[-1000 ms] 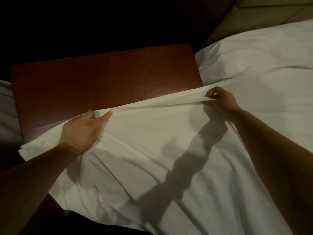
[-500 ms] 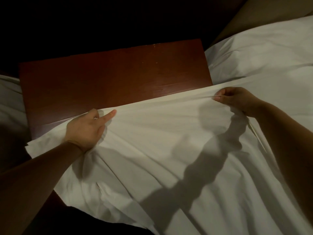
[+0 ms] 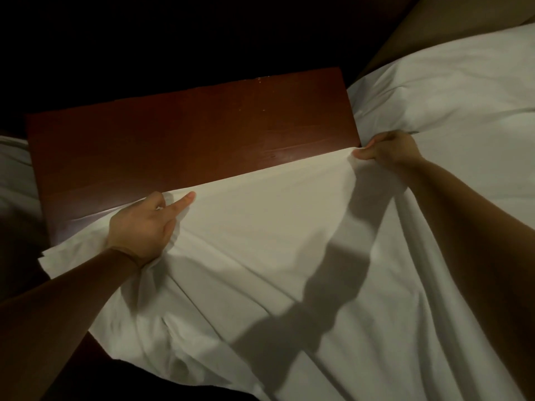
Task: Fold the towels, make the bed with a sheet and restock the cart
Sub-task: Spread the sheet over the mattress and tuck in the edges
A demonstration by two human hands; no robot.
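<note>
A white sheet (image 3: pixel 275 241) is stretched between my two hands, its top edge running across a dark red wooden surface. My left hand (image 3: pixel 144 224) grips the sheet's edge at the left, with the index finger pointing out along the cloth. My right hand (image 3: pixel 388 150) pinches the same edge at the right, by the wooden surface's near right corner. Below my hands the sheet falls in creases toward me, and my right arm casts a shadow on it. The bed (image 3: pixel 477 157) lies to the right under white linen.
The dark red wooden surface (image 3: pixel 188 140) fills the middle left. A white pillow (image 3: pixel 451 88) lies at the upper right, with a tan headboard (image 3: pixel 451 27) behind it. More white bedding (image 3: pixel 14 175) shows at the far left. The background is dark.
My right hand has drawn the sheet's edge further right and up, to the wooden surface's corner, pulling the edge tauter. My left hand keeps its grip in about the same place.
</note>
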